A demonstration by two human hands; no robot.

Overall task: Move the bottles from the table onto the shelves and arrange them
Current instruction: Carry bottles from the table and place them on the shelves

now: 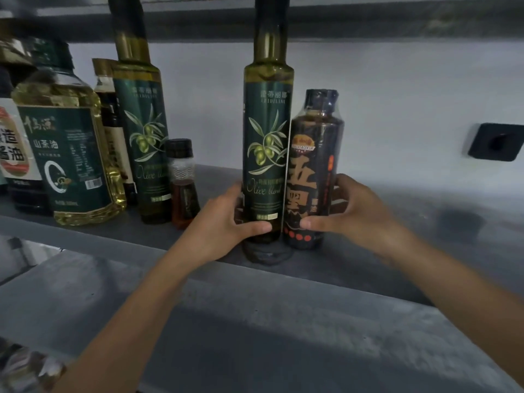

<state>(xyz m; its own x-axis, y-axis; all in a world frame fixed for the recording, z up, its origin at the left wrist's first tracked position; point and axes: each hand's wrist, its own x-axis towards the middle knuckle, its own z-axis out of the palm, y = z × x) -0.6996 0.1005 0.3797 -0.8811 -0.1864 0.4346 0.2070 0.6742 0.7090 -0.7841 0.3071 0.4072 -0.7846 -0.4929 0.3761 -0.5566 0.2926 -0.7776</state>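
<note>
— Nearest the lens were two forearms reaching in; what lay around them, left to right?

— At far left, a soy sauce bottle [14,154], then a squat camellia oil jug [68,154], a second olive oil bottle [141,143] and a small clear-topped bottle [183,182], all well clear of the hands.

— And the grips?

— Left hand [224,222] was curled round the base of the tall olive oil bottle [268,148]; right hand [348,211] wrapped the dark sauce bottle [313,171]. Both bottles stood upright, touching, near the front edge of the shelf [397,251].

— How would they handle?

— Probably heavy, smooth glass on the tall one: top-heavy, so holding low suited sliding only. Its neck rose close to the shelf above [397,15], leaving little room to lift.
</note>
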